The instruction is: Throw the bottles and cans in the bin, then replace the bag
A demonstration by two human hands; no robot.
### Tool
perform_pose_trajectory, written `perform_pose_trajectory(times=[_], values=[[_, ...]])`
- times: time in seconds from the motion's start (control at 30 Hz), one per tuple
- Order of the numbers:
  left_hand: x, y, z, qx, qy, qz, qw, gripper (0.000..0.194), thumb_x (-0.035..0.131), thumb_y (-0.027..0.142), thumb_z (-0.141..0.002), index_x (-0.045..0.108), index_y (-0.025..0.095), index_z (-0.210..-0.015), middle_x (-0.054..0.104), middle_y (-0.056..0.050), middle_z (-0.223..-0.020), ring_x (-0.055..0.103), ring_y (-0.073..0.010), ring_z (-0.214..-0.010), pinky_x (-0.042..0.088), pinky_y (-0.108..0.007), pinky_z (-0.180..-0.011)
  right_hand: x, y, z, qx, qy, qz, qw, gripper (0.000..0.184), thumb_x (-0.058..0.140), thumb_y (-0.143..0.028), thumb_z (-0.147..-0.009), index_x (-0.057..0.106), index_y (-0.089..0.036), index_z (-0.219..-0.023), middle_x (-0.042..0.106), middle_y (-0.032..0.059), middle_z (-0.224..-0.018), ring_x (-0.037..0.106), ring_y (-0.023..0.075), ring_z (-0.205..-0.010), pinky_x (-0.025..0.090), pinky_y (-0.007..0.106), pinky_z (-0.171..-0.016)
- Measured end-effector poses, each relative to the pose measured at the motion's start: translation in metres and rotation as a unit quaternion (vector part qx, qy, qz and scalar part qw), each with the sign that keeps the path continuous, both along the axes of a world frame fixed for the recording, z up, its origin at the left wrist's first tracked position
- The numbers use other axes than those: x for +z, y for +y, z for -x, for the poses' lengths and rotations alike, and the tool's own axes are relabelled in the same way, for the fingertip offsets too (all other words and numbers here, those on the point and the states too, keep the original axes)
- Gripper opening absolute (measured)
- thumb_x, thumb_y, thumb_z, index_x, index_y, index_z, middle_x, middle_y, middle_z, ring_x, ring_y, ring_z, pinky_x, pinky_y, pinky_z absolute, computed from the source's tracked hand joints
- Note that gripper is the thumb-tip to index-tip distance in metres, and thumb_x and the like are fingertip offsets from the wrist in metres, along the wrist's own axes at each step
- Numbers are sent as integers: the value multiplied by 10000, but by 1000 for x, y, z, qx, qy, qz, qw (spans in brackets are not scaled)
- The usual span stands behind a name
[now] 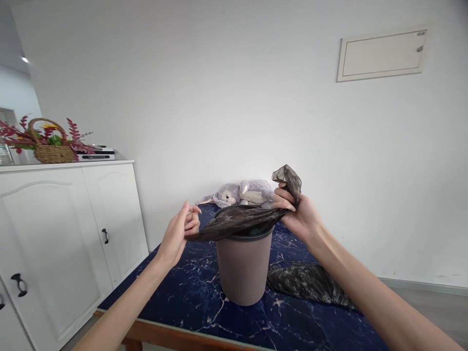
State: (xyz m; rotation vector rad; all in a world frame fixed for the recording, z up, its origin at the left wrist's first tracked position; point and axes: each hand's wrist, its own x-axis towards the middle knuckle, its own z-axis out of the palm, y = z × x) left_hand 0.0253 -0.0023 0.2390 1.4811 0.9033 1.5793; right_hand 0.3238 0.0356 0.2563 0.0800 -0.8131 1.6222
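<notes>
**Dark plastic bag (237, 223) spread crosswise over the mouth of the bin (243, 273)**

The bag's long axis runs left to right across the bin's round rim, sloping a little: its left end sits lower and nearer, its right end higher and farther. From the left hand (177, 236) the bag lies to the right; from the right hand (302, 219) it lies to the left, so the bin's opening falls between the two. The right hand is the nearer one, just beside the rim's right edge, while the left stands a little clear of the rim on its side.

The left fingers are curled inward and appear closed on the bag's left end, which meets them low down. The right fingers are folded around the gathered plastic, with a loose tuft rising above them. Whether any of the bag hangs down inside the bin cannot be told.

The bin stands upright on the blue tabletop (175, 292). A second dark bag (310, 282) lies crumpled to its right, and a plush toy (252, 191) rests on the far side.
</notes>
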Motion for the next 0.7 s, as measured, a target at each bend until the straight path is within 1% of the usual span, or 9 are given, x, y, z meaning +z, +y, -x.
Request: perform_pose_trajectory(times=[0.03,0.1,0.17,0.23,0.33,0.4,0.53,0.63,0.7], values=[[0,-2,3,18,38,6,999,486,554,684,-976,625,206,-924,274,91,-632,201,-93,-487,218,-221,-462,0,-2,-1,4,3,7,1000,230,519,-16,-933,472,-228,-855,280,-105,-608,311,54,-414,398,101,-419],[2,-5,7,74,132,0,988,491,548,699,-961,647,218,-964,439,57,-671,281,-103,-484,250,-233,-469,-2,-5,-2,7,-1,14,1000,256,489,-17,-943,431,-235,-822,272,-97,-620,286,64,-417,353,118,-375],[6,-5,9,131,238,-27,962,441,637,659,-920,683,233,-1021,640,-10,-850,448,-130,-551,342,-248,-522,-3,-7,-3,9,-10,13,1000,279,473,-26,-954,395,-242,-796,269,-94,-629,260,70,-418,340,136,-357],[10,-3,8,149,332,-39,931,410,765,597,-830,723,245,-1037,714,-34,-917,529,-159,-580,364,-261,-546,-4,-9,-3,7,-21,10,1000,289,474,-37,-959,379,-246,-784,262,-94,-631,243,70,-418,333,145,-349],[18,-1,4,127,408,-59,902,311,823,543,-768,727,247,-760,593,15,-595,441,-161,-469,257,-271,-497,-3,-10,-3,-4,-36,8,999,298,488,-42,-952,370,-247,-773,254,-94,-632,234,71,-420,318,150,-344],[24,-1,2,120,415,-93,897,390,756,555,-833,664,242,-618,495,24,-504,392,-158,-459,226,-275,-506,0,-10,-3,-15,-43,8,999,302,486,-42,-954,368,-246,-766,249,-93,-632,229,72,-421,305,156,-342],[34,-5,4,191,387,-141,891,406,625,557,-940,675,228,-707,526,21,-577,401,-153,-531,264,-269,-550,4,-8,-8,-36,-34,10,999,293,454,-41,-975,389,-239,-769,233,-91,-632,234,72,-423,285,160,-344],[35,-11,13,265,339,-178,885,327,654,501,-927,687,228,-750,524,27,-591,403,-150,-567,290,-264,-578,5,-8,-14,-49,-15,12,999,272,471,-28,-956,415,-237,-791,226,-93,-629,254,76,-426,311,155,-359],[31,-18,22,286,298,-191,891,273,696,473,-897,705,231,-772,553,20,-620,429,-156,-594,314,-263,-591,4,-10,-17,-57,-3,15,998,258,493,-16,-930,433,-236,-811,223,-96,-624,272,78,-430,347,152,-380]])
